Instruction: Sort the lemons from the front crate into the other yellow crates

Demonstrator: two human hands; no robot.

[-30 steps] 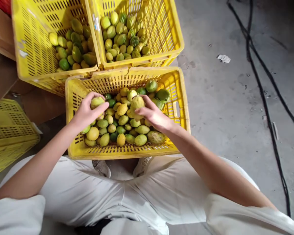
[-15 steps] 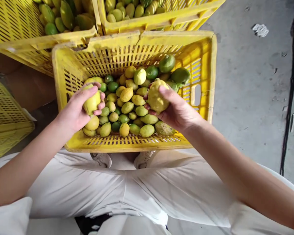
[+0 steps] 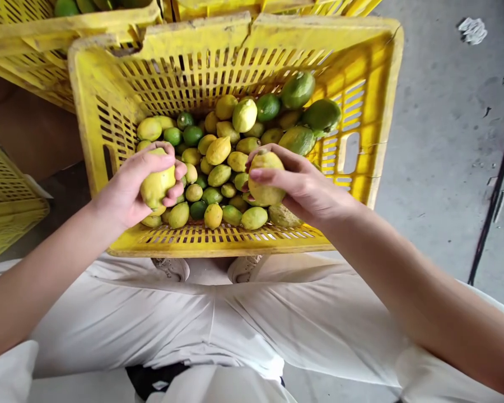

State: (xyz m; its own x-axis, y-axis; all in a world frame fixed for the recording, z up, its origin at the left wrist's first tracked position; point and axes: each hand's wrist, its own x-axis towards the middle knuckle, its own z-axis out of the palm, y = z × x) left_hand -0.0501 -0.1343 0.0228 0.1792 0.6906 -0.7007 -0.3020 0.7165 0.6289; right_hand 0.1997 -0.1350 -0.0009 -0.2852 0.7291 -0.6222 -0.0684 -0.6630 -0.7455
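The left hand (image 3: 124, 187) grasps a lemon (image 3: 157, 186), the right hand (image 3: 308, 187) a second lemon (image 3: 266, 194); too loose grip could drop either into the crate (image 3: 222, 249).

No legible lettering (nor numbers)

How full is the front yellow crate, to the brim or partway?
Partway. Fruit lies heaped low in the front yellow crate, with its slotted far wall bare above the heap.

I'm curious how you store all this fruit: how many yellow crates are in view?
4: the front crate, the upper-left crate and top crate beyond it, and the left-edge crate. Others may be hidden.
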